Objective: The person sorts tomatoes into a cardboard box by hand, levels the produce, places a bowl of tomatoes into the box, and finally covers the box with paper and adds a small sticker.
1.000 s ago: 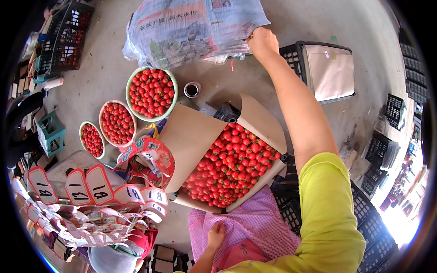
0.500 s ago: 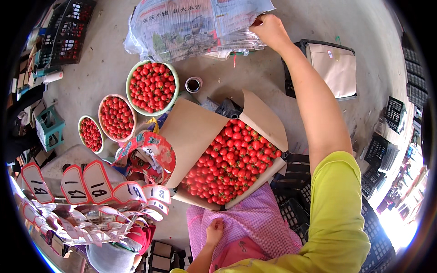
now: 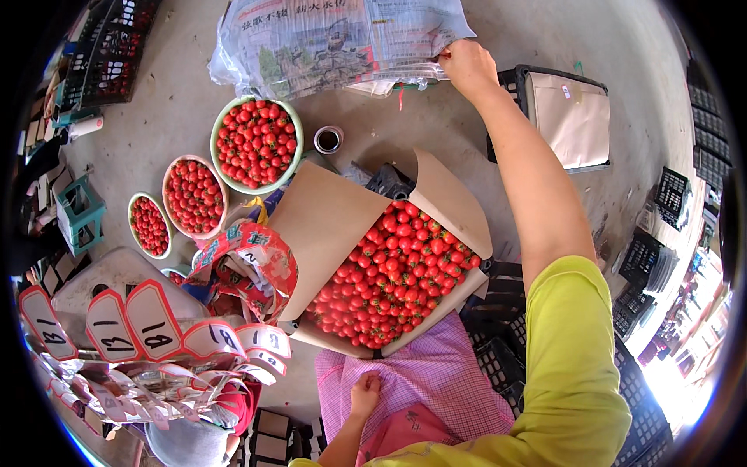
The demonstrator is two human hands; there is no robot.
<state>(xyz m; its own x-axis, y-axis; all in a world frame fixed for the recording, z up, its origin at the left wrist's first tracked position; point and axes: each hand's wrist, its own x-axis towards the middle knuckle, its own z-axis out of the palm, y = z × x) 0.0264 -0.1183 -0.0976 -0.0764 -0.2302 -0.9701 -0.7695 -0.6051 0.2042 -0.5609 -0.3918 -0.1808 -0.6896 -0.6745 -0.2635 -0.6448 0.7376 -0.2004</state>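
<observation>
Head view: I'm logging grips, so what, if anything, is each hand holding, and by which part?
The right hand holds the newspaper by its near right corner. The left hand lies on the purple cloth; nothing shows in it.

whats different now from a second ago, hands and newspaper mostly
The right hand has shifted a little to the right, and the near right corner of the newspaper sheets has gone with it; the fingers still seem to pinch their edge. The view itself has also shifted slightly. Unchanged: the left hand on the checked cloth, and the cardboard box full of tomatoes.
</observation>
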